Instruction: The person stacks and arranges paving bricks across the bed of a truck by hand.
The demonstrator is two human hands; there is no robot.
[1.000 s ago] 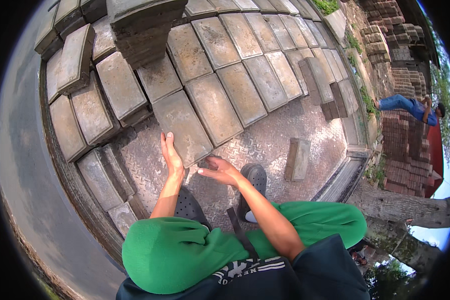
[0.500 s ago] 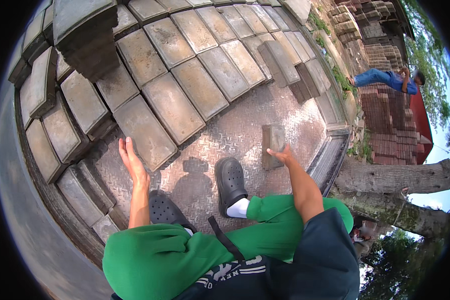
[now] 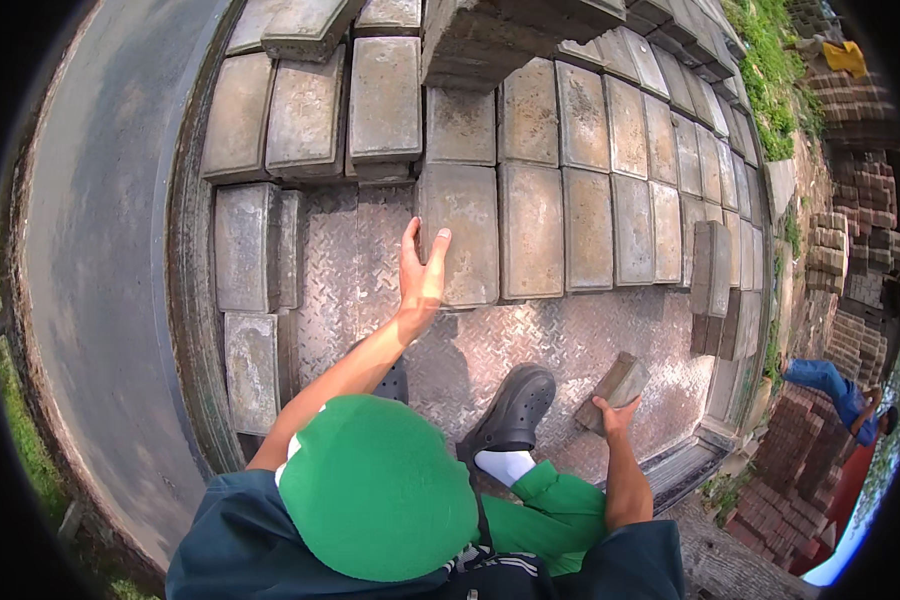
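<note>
My left hand [image 3: 425, 270] is open, thumb and fingers apart, along the left edge of a grey-brown concrete block [image 3: 467, 240] at the near edge of a block layer. Its thumb overlaps the block's top face; firm contact cannot be made out. My right hand [image 3: 618, 412] is also open, at the near end of a small narrow concrete block [image 3: 615, 388] lying slanted on the metal deck [image 3: 550, 335]. The right thumb overlaps that block in view; whether it presses on it is unclear.
Rows of concrete blocks [image 3: 590, 225] extend ahead, with a taller block [image 3: 515, 40] standing on them. More blocks [image 3: 248, 250] line the left rim. A loose block [image 3: 710, 265] rests at right. My dark clog [image 3: 520, 405] stands on the deck. A person [image 3: 845, 395] is beyond the right edge.
The view has turned, so the block rows now run upright. My left hand has shifted across to the near block's left edge. My right hand remains by the small block.
</note>
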